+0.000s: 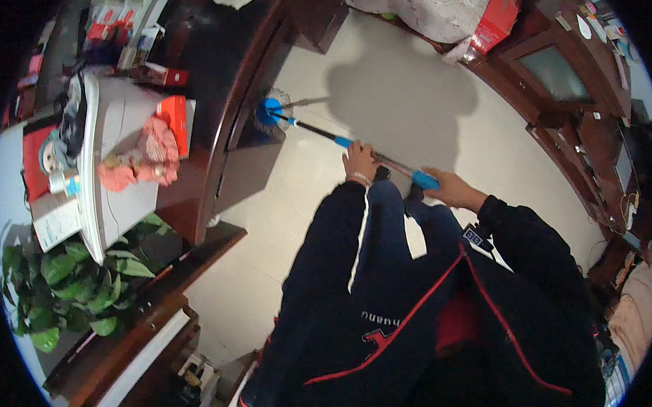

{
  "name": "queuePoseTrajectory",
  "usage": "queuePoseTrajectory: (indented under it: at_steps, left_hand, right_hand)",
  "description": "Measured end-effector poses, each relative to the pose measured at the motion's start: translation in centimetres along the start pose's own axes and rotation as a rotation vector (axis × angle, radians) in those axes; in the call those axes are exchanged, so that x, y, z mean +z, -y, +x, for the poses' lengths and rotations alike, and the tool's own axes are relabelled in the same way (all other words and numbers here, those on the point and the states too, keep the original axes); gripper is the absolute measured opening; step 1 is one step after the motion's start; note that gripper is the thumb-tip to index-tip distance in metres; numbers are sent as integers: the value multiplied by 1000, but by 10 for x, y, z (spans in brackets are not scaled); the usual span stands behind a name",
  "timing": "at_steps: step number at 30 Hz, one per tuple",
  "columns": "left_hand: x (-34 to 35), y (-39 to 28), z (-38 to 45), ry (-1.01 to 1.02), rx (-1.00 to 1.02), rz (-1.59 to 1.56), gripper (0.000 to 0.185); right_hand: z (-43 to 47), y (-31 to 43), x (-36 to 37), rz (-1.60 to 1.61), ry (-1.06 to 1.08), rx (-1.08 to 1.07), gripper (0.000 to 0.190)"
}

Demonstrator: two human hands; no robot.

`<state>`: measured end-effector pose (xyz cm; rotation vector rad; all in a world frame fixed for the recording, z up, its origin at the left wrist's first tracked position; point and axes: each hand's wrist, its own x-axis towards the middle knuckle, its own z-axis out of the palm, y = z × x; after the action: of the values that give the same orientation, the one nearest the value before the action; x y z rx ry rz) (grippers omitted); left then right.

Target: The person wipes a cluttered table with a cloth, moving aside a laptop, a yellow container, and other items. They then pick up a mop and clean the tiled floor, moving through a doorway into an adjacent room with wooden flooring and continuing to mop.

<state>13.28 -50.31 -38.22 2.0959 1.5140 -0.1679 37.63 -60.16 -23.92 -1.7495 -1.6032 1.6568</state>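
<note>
A round spin mop reaches across the pale floor (260, 207); its blue mop head (271, 111) has a grey fringe. The head rests by the base of a dark wooden cabinet (242, 81) on the left. My left hand (361, 160) grips the mop handle (317, 132) just behind a blue collar. Farther up the pole, my right hand (453, 188) is wrapped around the blue end grip (425, 180). The handle slants from the mop head towards my body, passing in front of my knees.
A leafy green plant (70, 283) and a white-edged board with a pink cloth item (141, 158) are at left. A red box (496, 17) stands upper right, beside wooden cabinets (551, 75). A dark wooden block-like furniture end (319, 16) juts out at the top.
</note>
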Motion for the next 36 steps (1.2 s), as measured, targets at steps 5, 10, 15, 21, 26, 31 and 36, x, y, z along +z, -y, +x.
queuePoseTrajectory:
  at_steps: [5,10,15,21,26,31,36]
  left_hand:
    - [46,23,32,71,-245,16,65]
    - [52,66,91,15,-281,126,51]
    - [1,120,171,-162,-277,3,64]
    - [-28,133,227,-135,-359,-75,75]
    - [-28,114,244,-197,-219,-163,80]
    - [-26,99,273,-155,-177,-329,77]
    - [-25,75,270,-137,-72,-163,72]
  right_hand:
    - [24,-32,-14,325,352,486,55]
    - [84,-37,-7,301,191,326,60]
    - [204,-1,-17,351,219,293,63]
    - [257,22,-44,318,116,207,68]
    - [251,15,-60,303,49,184,75]
    - [247,5,-68,366,-6,205,73]
    - [223,3,-66,423,17,301,70]
